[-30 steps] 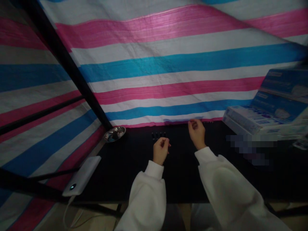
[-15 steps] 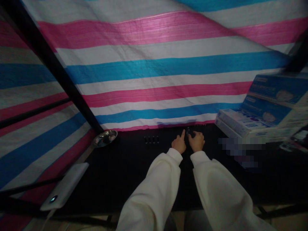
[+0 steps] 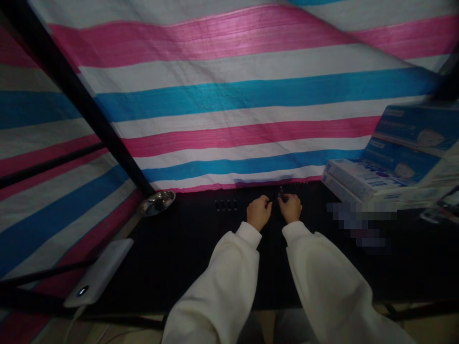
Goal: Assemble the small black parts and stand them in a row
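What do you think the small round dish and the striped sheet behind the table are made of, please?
The dish looks like polished stainless steel, judging by its mirror-like reflections. The striped sheet looks like woven plastic tarpaulin, given its fine weave lines and sheen, though coated fabric is possible.

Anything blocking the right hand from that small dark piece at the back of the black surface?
Nothing visible does. The right hand sits right at the small dark piece, though the dim light hides whether they touch. The left hand is off to its left, not between them.
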### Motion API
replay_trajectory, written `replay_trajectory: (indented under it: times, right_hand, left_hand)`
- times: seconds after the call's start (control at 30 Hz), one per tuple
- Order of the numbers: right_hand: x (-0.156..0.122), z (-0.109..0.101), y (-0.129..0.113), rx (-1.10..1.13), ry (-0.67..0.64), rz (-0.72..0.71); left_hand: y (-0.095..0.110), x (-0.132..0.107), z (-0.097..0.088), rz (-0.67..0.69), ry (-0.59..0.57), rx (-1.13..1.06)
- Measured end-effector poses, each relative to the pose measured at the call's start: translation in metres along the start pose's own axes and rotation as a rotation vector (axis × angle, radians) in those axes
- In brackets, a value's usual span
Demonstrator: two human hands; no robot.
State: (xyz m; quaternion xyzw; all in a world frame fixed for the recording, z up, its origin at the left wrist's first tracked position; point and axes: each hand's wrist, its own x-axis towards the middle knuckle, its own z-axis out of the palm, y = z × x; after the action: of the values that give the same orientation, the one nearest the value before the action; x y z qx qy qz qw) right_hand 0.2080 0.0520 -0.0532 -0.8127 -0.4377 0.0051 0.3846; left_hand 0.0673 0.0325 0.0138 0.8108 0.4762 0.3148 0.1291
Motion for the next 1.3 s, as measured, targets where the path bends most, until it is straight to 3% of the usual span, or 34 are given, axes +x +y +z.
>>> replay_trajectory:
  times: [0.13, 0.3, 0.5, 1.03, 1.13, 1.3]
  right_hand:
    - [0.001, 0.001, 0.000, -0.003, -0.010, -0.010]
    - [0.003, 0.001, 0.002, -0.016, -0.036, 0.007]
    - [0.004, 0.001, 0.003, -0.030, -0.046, 0.014]
    - [0.000, -0.006, 0.000, 0.043, -0.032, -0.002]
    - [-0.007, -0.017, -0.011, 0.111, 0.047, -0.130]
    - [-0.027, -0.034, -0.038, 0.335, -0.003, -0.617]
  left_hand:
    - [-0.013, -0.022, -0.030, 0.005, 0.092, -0.313]
    - [-0.035, -0.044, -0.051, -0.149, 0.137, -0.663]
    - [-0.048, -0.053, -0.052, -0.338, 0.243, -0.800]
    - [-0.050, -0.054, -0.053, -0.379, 0.268, -0.922]
    - [-0.049, -0.053, -0.054, -0.404, 0.287, -0.933]
    - [-0.048, -0.053, -0.054, -0.401, 0.280, -0.934]
